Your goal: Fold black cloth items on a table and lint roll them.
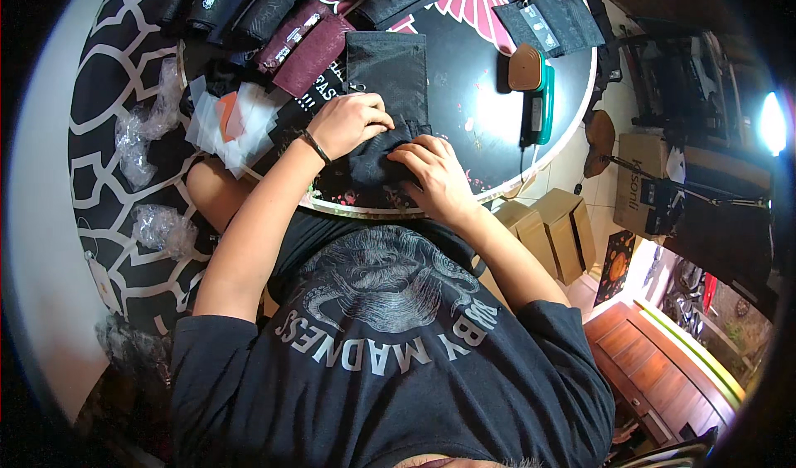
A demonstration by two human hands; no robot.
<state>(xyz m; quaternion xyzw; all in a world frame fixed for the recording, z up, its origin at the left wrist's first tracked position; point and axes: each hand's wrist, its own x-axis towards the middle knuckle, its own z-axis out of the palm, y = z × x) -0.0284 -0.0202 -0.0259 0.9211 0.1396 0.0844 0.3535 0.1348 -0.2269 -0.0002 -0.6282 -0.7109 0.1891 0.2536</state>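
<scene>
Left hand [352, 126] and right hand [437, 176], close together, pinch black cloth [371, 168]; maroon fabric [313, 60] lies at eleven o'clock, green tool [541, 118] at two.

Head-worn fisheye — facing down, hands [351, 123] close below.

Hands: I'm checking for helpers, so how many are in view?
2: left hand and right hand, both at the black fabric near the edge of the table. No others show.
</scene>
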